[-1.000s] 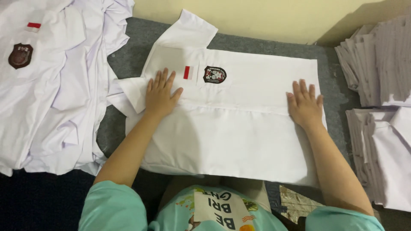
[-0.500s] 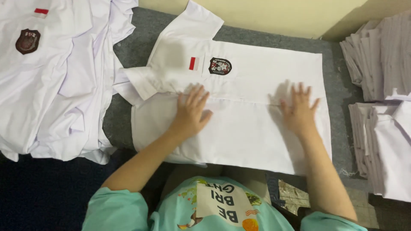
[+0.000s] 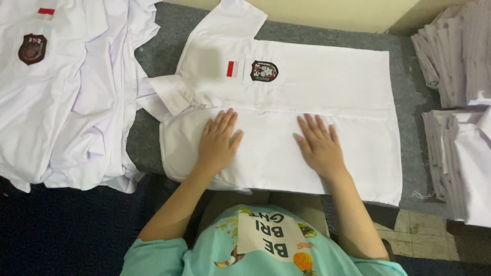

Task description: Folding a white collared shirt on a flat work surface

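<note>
A white short-sleeved shirt [image 3: 317,82] lies spread flat on a grey surface, with a dark round badge [image 3: 264,71] and a small red-and-white patch [image 3: 232,68] on its chest. My left hand [image 3: 219,141] rests flat, fingers apart, on the near half of the shirt left of centre. My right hand [image 3: 319,145] presses flat on the same half, a little to the right. Both hands hold nothing. The collar [image 3: 169,94] points left and one sleeve [image 3: 236,18] sticks out at the far side.
A loose pile of white shirts [image 3: 66,92] with another dark badge lies at the left. Stacks of folded white garments [image 3: 460,56] stand at the right, nearer ones [image 3: 463,158] below them. A grey padded surface [image 3: 409,87] lies underneath, a pale wall beyond.
Both hands have slid toward me and closer together across the shirt, from near the button line onto its near half.
</note>
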